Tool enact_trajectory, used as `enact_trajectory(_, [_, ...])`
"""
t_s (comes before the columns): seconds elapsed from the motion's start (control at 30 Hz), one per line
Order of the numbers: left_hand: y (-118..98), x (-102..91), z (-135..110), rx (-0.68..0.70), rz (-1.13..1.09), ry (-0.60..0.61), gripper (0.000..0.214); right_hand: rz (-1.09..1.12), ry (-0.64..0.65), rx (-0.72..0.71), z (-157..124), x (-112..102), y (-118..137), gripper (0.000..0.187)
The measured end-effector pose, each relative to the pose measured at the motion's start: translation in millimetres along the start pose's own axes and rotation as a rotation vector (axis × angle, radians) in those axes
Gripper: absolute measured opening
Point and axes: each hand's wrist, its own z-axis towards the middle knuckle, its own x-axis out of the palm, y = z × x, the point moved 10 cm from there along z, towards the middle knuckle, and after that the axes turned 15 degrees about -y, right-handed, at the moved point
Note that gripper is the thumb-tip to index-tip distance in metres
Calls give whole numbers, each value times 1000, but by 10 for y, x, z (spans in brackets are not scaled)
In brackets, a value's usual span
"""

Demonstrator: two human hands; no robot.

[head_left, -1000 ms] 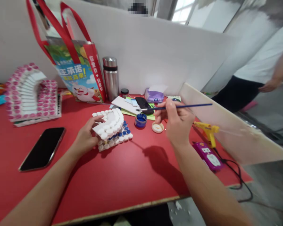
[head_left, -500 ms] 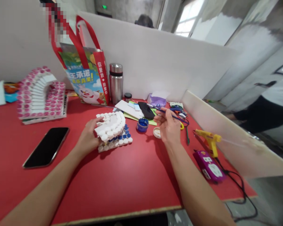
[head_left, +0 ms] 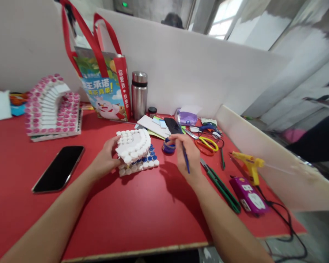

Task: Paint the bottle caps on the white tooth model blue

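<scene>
My left hand (head_left: 108, 156) grips the left side of a white craft model (head_left: 135, 145) covered in rows of round white discs, with a curved, sloping upper part. On its base several discs are blue. In my right hand (head_left: 188, 157), closed at the fingertips, is a paintbrush (head_left: 185, 160) with a blue handle slanting down over the palm. The fingers are at a small open jar of blue paint (head_left: 169, 147), just right of the model. They hide the brush's tip, so I cannot tell whether it is in the paint.
A green box cutter (head_left: 223, 190), scissors (head_left: 207, 145), a yellow glue gun (head_left: 248, 164) and a purple power strip (head_left: 249, 195) lie to the right. On the left are a phone (head_left: 59, 168) and a pink-and-white arched model (head_left: 53, 109). A bag (head_left: 104, 84) and steel flask (head_left: 139, 95) stand behind.
My right hand has come left and down to the paint jar, and the brush has swung from nearly level to steeply slanted. My left hand still grips the model. The view has shifted slightly.
</scene>
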Motion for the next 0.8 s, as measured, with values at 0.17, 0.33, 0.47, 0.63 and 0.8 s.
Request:
enact_trajectory(0.17, [-135,-139,-118,-133,-91,202,93,-107,-183,28,172,-309,-244,24])
enact_trajectory(0.33, [-318,-464,513,-104,-50,-100,44,-126,-182,25,184,-333,-340,23])
enact_trajectory(0.47, [-247,84,1331,-156,13,-30,37,-133,-161,-22,170,-293,-244,22])
enact_trajectory(0.63, [-80,868,1818,-158,76,89,38,-106,-163,-53,165,-296,-182,21])
enact_trajectory(0.8, [-111,1178,1904,-70,53,137,39,-113,-167,-94,177,-328,-132,22])
